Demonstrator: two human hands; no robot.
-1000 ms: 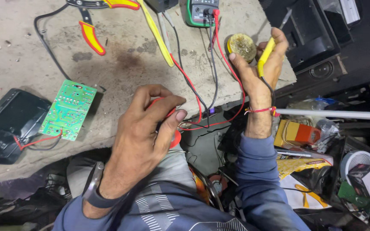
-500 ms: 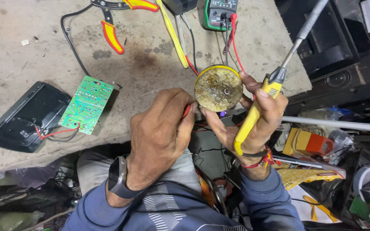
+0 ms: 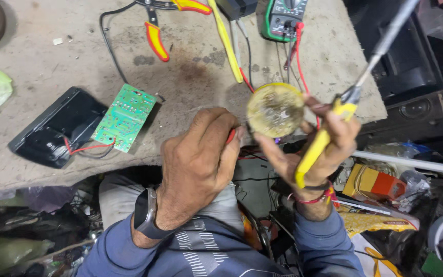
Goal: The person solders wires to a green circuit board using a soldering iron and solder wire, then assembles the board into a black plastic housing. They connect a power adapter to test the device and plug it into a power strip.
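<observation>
Item: workbench [image 3: 52, 72], grey, stained; bears all below.
Item: black casing [image 3: 52, 125], far left of the grip, opened; green circuit board [image 3: 124, 117] out beside it, red leads attached. Disassembly appears done; the work on the disc looks mid-way.
Item: right hand [image 3: 311, 149], closed on a yellow-handled soldering iron [image 3: 329, 128] and pinching the round brass-coloured disc [image 3: 274, 109], held above the bench edge; face dull, blotched.
Item: left hand [image 3: 198, 159], closed on a red probe [image 3: 230, 135], tip beside the disc.
Item: green multimeter [image 3: 283, 18], above.
</observation>
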